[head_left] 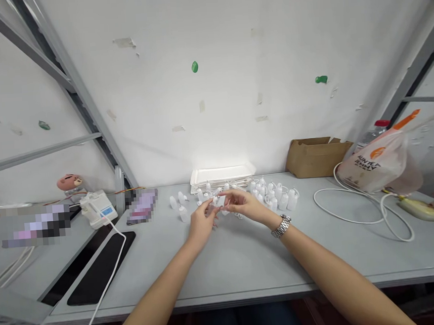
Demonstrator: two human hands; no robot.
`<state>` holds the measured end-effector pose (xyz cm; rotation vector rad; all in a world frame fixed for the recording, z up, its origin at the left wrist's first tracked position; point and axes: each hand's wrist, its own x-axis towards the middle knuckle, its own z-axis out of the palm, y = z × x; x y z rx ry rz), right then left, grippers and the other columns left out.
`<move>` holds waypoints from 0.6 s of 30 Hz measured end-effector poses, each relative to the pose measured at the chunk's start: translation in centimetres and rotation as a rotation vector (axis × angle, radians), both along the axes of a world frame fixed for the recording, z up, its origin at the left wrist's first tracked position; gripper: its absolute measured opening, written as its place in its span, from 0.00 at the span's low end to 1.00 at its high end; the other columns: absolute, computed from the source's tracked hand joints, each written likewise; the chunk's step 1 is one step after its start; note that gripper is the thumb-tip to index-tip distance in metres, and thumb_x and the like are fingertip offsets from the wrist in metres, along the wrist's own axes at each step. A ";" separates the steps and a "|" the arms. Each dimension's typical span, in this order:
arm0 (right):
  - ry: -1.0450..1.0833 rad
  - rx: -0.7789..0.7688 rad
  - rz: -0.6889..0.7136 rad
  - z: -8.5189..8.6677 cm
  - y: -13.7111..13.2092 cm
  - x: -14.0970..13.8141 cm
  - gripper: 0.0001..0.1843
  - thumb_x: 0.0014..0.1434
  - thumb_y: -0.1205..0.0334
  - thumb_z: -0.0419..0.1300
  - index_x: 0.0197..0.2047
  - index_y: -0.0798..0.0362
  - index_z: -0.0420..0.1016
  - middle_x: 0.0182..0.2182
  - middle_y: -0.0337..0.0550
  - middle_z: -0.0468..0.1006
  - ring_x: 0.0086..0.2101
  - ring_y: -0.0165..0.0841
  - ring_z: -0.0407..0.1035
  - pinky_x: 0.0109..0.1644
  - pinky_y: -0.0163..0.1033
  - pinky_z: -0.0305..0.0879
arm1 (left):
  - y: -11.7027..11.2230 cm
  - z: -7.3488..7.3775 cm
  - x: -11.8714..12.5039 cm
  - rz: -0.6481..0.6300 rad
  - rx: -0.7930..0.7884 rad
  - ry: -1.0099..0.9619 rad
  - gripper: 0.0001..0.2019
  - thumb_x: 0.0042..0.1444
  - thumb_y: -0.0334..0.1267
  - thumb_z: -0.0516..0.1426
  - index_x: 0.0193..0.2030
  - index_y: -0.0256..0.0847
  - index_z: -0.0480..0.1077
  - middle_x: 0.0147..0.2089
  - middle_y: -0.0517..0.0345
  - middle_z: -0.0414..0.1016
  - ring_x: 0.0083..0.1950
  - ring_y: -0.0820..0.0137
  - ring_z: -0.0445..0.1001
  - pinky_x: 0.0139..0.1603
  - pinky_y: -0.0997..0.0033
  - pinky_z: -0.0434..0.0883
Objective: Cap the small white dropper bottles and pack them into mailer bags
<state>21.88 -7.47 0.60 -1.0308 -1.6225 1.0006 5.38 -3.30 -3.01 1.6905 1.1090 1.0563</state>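
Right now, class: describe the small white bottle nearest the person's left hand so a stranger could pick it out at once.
On the long grey table, find the cluster of small white plastic bottles. This one stands at the left end, beside the left hand, nearer the person than its neighbours.

A silver link-bracelet wristwatch (pixel 281 226) sits on the right wrist, at about four o'clock from the right hand (pixel 246 205), its dial too small to read. The left hand (pixel 202 223) and both forearms are bare. Dark trousers (pixel 250 323), dim and possibly navy, show at six o'clock along the bottom edge of the view.
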 end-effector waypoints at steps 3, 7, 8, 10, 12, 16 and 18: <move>-0.041 0.041 0.017 -0.3 -0.4 -1.0 0.17 0.49 0.57 0.64 0.45 0.47 0.74 0.31 0.38 0.69 0.30 0.29 0.63 0.35 0.38 0.63 | -0.1 -0.2 0.1 -0.028 0.014 0.019 0.15 0.51 0.34 0.54 0.47 0.37 0.69 0.31 0.58 0.72 0.24 0.76 0.68 0.21 0.77 0.69; 0.007 0.067 -0.006 -0.3 -0.7 -1.7 0.09 0.51 0.56 0.62 0.34 0.49 0.78 0.29 0.40 0.69 0.28 0.29 0.63 0.33 0.38 0.62 | -0.1 -0.4 0.0 -0.021 0.035 0.067 0.17 0.51 0.34 0.55 0.48 0.36 0.69 0.35 0.54 0.73 0.25 0.75 0.69 0.22 0.75 0.69; 0.035 0.069 -0.028 -0.2 -0.7 -1.7 0.08 0.51 0.56 0.62 0.31 0.50 0.78 0.29 0.40 0.69 0.27 0.28 0.63 0.32 0.38 0.61 | -0.1 -0.4 0.0 -0.019 0.048 0.078 0.17 0.51 0.36 0.55 0.48 0.36 0.69 0.35 0.54 0.74 0.25 0.74 0.69 0.22 0.75 0.69; 0.111 0.054 -0.080 -0.1 -0.6 -1.7 0.08 0.50 0.56 0.63 0.28 0.51 0.78 0.28 0.39 0.70 0.25 0.27 0.63 0.31 0.38 0.61 | -0.2 -0.4 0.0 -0.024 0.084 0.105 0.17 0.52 0.39 0.55 0.48 0.37 0.70 0.35 0.54 0.74 0.25 0.74 0.69 0.23 0.74 0.69; 0.213 0.011 -0.131 -0.1 -0.4 -1.5 0.08 0.48 0.56 0.64 0.27 0.52 0.78 0.25 0.38 0.70 0.24 0.26 0.62 0.31 0.37 0.60 | -0.3 -0.2 0.0 -0.023 0.122 0.130 0.16 0.52 0.39 0.55 0.47 0.37 0.70 0.35 0.55 0.74 0.23 0.75 0.68 0.24 0.73 0.69; 0.492 -0.113 -0.171 -0.2 0.2 -0.8 0.11 0.44 0.54 0.66 0.26 0.54 0.77 0.20 0.36 0.68 0.23 0.25 0.60 0.30 0.35 0.56 | -0.5 -0.1 0.0 0.002 0.200 0.125 0.16 0.52 0.40 0.56 0.47 0.39 0.70 0.36 0.56 0.75 0.22 0.76 0.67 0.26 0.74 0.68; 0.610 -0.166 -0.175 -0.3 0.3 -0.5 0.12 0.42 0.54 0.68 0.24 0.54 0.75 0.21 0.35 0.68 0.22 0.24 0.58 0.29 0.35 0.55 | -0.6 -0.1 0.0 0.000 0.250 0.095 0.15 0.52 0.39 0.56 0.47 0.40 0.70 0.39 0.55 0.74 0.25 0.76 0.69 0.27 0.74 0.68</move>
